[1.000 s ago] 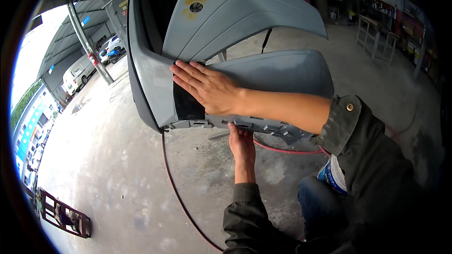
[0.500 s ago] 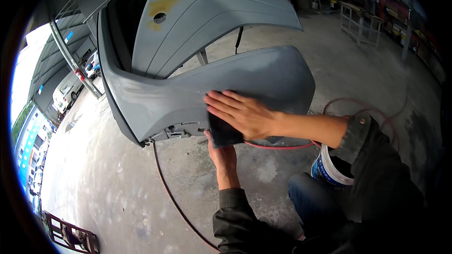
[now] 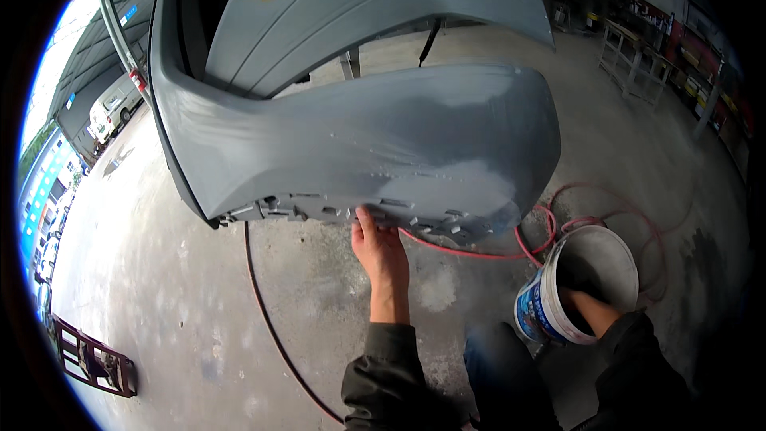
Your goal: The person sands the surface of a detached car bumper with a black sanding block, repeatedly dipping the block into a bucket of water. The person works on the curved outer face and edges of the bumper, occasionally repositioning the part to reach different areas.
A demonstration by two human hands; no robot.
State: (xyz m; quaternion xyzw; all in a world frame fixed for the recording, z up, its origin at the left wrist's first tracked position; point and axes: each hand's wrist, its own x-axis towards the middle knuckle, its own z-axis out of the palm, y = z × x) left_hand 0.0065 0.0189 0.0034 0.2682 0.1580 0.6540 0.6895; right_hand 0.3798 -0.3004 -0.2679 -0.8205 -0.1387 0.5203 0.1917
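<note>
A grey primed car bumper (image 3: 319, 144) spans the upper middle, its surface wet in patches with water drops across the lower part. Slots and clip tabs line its lower edge. My left hand (image 3: 379, 251) grips that edge near the middle, thumb on the outer face and fingers curled underneath. At the lower right, my right hand (image 3: 590, 310) reaches down into a white bucket (image 3: 550, 315) with a blue label. The bucket's wall and shadow hide the fingers, so whatever they hold is out of sight.
A red hose (image 3: 479, 255) coils on the concrete floor behind the bucket, and a darker hose (image 3: 275, 331) runs down from the bumper's left end. A dark red metal frame (image 3: 94, 357) lies at lower left. A work stand (image 3: 634, 64) is at far right.
My right hand has left the bumper, where it pressed a black sheet, and has gone down right into the bucket. My left hand stays at the lower edge. The bumper appears nearer.
</note>
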